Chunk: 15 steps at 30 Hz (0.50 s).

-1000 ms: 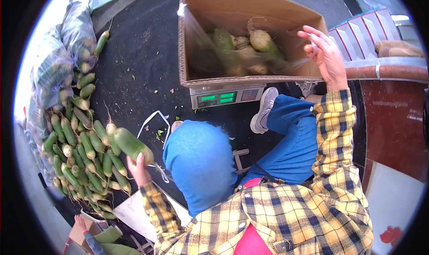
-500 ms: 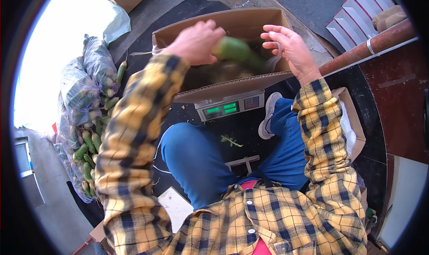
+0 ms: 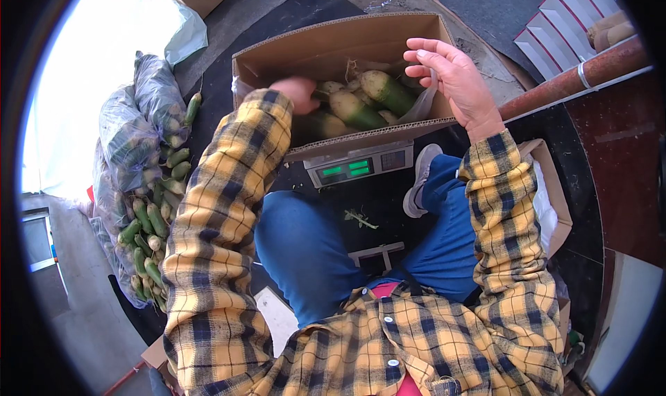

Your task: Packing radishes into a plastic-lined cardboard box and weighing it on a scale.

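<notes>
Several white-and-green radishes (image 3: pixel 358 110) lie in an open cardboard box (image 3: pixel 340 39), which rests on a digital scale (image 3: pixel 357 165) with a lit green display. My left hand (image 3: pixel 297 94) is down in the left part of the box, beside the radishes. Motion smears it and its fingers are hidden, so its grip does not show. At the box's right end, my right hand (image 3: pixel 459 84) holds the edge of a clear plastic liner (image 3: pixel 422 105), fingers pointing left.
Clear plastic bags (image 3: pixel 128 139) and a pile of radishes (image 3: pixel 149 219) lie to my left. A rusty pipe (image 3: pixel 541 98) runs at the right, near a cardboard box with a white liner (image 3: pixel 544 198). A leafy scrap (image 3: pixel 361 219) is on the floor between my legs.
The green radish that was blurred beside my left hand is no longer in midair. My left hand has moved lower into the box's left side. My right hand stays in place.
</notes>
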Motion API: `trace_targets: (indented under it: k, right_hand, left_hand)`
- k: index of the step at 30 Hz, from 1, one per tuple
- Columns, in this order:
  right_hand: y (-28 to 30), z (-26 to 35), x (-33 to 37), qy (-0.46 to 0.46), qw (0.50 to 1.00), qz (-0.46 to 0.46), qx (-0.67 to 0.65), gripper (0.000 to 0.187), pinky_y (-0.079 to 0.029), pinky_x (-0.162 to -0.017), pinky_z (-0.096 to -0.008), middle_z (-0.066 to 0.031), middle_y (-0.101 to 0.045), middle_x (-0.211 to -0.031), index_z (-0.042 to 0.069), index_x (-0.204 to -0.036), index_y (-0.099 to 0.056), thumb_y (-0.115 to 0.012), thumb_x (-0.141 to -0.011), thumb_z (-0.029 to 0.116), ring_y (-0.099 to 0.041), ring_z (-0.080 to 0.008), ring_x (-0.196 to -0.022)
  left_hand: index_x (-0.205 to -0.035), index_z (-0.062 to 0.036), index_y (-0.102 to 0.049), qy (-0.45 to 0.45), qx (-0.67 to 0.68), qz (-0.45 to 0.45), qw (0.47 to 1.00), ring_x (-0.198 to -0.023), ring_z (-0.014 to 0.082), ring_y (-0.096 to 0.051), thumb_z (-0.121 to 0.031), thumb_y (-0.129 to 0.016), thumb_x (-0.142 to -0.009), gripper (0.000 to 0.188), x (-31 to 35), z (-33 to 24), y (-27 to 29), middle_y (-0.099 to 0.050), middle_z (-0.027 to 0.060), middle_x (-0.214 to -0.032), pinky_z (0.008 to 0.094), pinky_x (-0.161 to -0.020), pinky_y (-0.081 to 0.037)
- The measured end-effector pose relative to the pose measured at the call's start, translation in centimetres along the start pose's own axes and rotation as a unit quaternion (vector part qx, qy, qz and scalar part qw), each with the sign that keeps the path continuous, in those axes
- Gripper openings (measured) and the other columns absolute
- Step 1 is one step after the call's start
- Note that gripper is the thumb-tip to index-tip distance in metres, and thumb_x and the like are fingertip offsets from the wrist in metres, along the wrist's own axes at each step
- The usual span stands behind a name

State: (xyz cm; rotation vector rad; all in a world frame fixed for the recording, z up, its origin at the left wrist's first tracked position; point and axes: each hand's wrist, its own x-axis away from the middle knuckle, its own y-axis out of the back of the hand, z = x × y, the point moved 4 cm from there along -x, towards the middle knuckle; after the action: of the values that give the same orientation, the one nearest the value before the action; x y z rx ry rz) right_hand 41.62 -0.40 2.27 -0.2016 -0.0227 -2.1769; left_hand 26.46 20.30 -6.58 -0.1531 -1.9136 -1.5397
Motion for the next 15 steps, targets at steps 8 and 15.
trace_targets:
  k: [8, 15]
  right_hand:
    - [-0.8, -0.2, -0.4, -0.004, 0.999, 0.037, 0.025, 0.031, -0.045, -0.07, -0.0185, -0.0045, -0.061, -0.105, 0.004, -0.118, -0.054, -0.052, -0.091, 0.02, -0.059, -0.008, -0.084]
    - [0.2, 0.4, -0.3, -0.029, 0.998, 0.027, 0.039, 0.036, -0.044, -0.072, -0.0197, -0.007, -0.061, -0.11, 0.003, -0.122, -0.052, -0.052, -0.091, 0.022, -0.058, -0.0088, -0.087]
  left_hand:
    - [-0.113, -0.004, -0.054, -0.071, 0.045, -0.219, 0.972, -0.106, 0.0328, -0.052, -0.014, -0.051, -0.086, 0.029, 3.8, -1.3, 4.6, -0.056, 0.018, -0.112, 0.04, -0.091, -0.043]
    - [-0.109, -0.0051, -0.058, -0.036, 0.45, -0.583, 0.676, -0.076, 0.0096, -0.059, -0.016, -0.058, -0.088, 0.023, 25.7, 9.4, 1.7, -0.063, 0.0068, -0.092, 0.025, -0.07, -0.048]
